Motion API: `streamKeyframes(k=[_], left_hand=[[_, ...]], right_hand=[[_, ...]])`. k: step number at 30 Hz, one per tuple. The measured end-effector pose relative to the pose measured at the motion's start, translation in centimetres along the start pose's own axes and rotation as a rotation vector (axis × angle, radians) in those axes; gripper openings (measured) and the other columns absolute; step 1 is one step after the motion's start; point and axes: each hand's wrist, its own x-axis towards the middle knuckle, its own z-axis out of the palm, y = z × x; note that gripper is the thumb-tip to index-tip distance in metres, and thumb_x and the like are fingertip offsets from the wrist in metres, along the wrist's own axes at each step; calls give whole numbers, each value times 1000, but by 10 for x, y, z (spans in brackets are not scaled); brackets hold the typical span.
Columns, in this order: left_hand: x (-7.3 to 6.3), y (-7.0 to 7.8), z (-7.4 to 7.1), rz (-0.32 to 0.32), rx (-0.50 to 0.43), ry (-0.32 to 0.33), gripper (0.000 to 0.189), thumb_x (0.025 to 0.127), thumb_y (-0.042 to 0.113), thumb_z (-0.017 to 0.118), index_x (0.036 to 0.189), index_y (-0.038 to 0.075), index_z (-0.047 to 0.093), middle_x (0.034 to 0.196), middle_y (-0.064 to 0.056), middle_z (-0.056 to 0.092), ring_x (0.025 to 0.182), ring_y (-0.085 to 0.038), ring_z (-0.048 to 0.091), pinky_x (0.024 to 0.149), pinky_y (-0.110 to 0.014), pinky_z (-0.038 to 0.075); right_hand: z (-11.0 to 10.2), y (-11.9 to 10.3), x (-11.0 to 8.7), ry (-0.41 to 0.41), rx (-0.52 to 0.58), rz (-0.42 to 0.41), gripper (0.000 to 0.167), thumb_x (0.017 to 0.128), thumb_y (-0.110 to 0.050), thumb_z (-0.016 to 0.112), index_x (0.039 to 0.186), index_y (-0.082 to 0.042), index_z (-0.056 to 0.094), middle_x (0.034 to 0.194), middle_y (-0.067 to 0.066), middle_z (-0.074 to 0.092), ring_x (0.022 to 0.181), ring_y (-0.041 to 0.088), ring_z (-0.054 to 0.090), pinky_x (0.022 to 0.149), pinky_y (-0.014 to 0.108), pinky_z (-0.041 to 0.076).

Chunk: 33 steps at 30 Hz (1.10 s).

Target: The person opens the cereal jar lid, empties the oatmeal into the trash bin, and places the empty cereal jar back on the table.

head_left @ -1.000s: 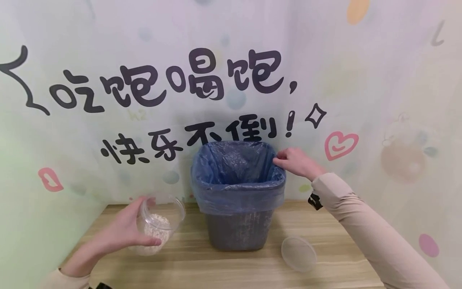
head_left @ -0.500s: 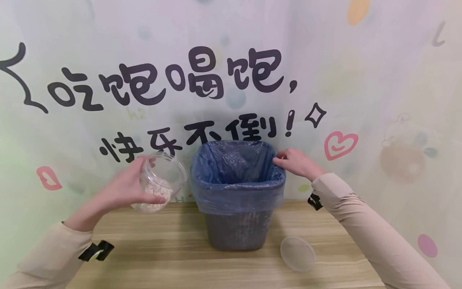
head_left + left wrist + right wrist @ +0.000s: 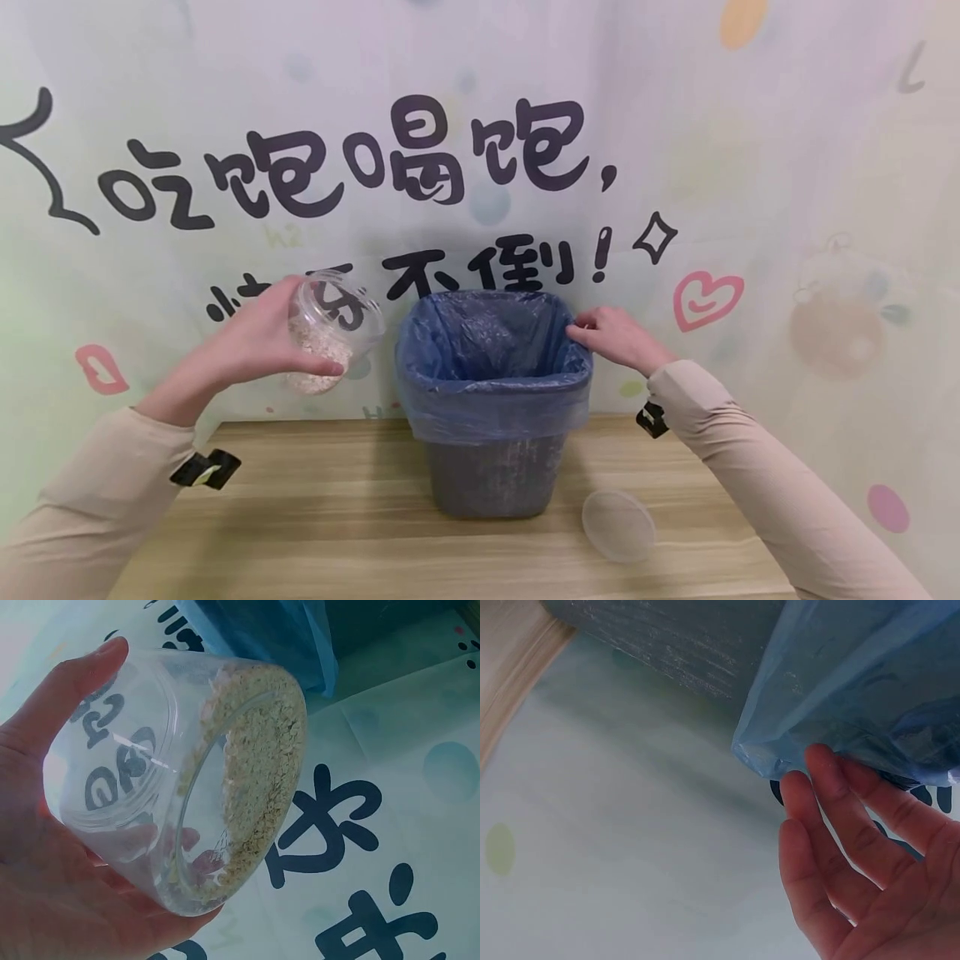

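Observation:
My left hand (image 3: 258, 333) grips a clear plastic jar (image 3: 337, 304) from its left side, thumb at the front. Pale oat flakes (image 3: 318, 354) lie heaped in the jar's lower part, as the left wrist view also shows through its base (image 3: 262, 765). The jar is lidless and tilted, its mouth facing up and right, raised off the table to the left of a grey trash can (image 3: 491, 479). A blue trash bag (image 3: 487, 412) lines the can and folds over its rim. My right hand (image 3: 618, 337) pinches the can's bagged right rim, fingers outside against the bag (image 3: 817, 690).
A round translucent lid (image 3: 618, 525) lies on the wooden table (image 3: 322, 517) to the right of the can. Close behind the can is a pale wall sheet (image 3: 750, 167) with large black characters and a pink heart.
My left hand has lifted the jar of oat flakes from just above the table to about the height of the can's rim. My right hand has stayed on the rim.

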Motion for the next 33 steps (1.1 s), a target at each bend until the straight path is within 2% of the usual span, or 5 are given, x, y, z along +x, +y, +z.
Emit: streamKeyframes(k=[9, 15, 20, 26, 33], left_hand=[[30, 9, 0, 81, -24, 23, 97, 57, 20, 93, 134, -6, 41, 115, -25, 55, 103, -37, 54, 87, -55, 46], [47, 20, 9, 40, 34, 0, 102, 58, 22, 92, 136, -11, 35, 116, -27, 52, 103, -39, 51, 86, -54, 46], [60, 27, 21, 42, 65, -34, 102, 58, 22, 90, 137, -11, 35, 124, -29, 48, 114, -42, 45, 96, -57, 39], [69, 36, 30, 0, 122, -67, 107, 60, 25, 88, 143, -9, 29, 138, -29, 38, 126, -46, 34, 102, -60, 31], [76, 45, 33, -11, 206, -82, 105, 60, 25, 88, 143, -4, 30, 137, -29, 39, 123, -49, 35, 99, -61, 31]], right_hand=[[2, 3, 0, 13, 17, -19, 33, 95, -26, 49, 97, -1, 71, 87, 7, 67, 77, 22, 58, 71, 37, 46], [1, 3, 0, 16, 38, -20, 30, 95, -25, 50, 89, -3, 69, 75, 3, 61, 70, 20, 52, 65, 33, 42], [1, 4, -1, 19, 41, -22, 29, 96, -25, 50, 88, -4, 68, 74, 1, 60, 69, 19, 52, 64, 33, 41], [2, 3, -1, 14, 50, -19, 28, 96, -25, 50, 87, -4, 68, 73, 1, 59, 69, 19, 51, 64, 33, 40], [1, 2, -1, 10, 49, -9, 30, 96, -26, 49, 90, -3, 68, 77, 3, 61, 72, 20, 53, 65, 33, 41]])
